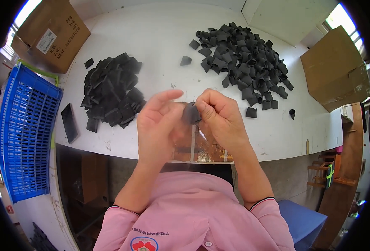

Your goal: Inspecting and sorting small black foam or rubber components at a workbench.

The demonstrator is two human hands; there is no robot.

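Note:
Over the table's near edge, my right hand [221,115] pinches a small dark grey fabric sleeve [191,114] between thumb and fingers. The sleeve is curved, its rounded side toward me. Just left of it is my left hand [157,121], fingers apart and slightly blurred, with nothing seen in its grip. Below both hands a narrow metal strip [193,144] stands out against a brown, shiny board [212,146], partly hidden by my hands. A heap of flat black pieces [111,90] lies to the left. To the right is a larger heap of black tube-like sleeves [247,58].
A single grey sleeve [185,60] lies between the heaps. A black phone [69,123] rests near the left edge, beside a blue plastic basket [28,129]. Cardboard boxes stand at the back left [53,35] and right [335,69]. A blue stool [300,224] is at lower right.

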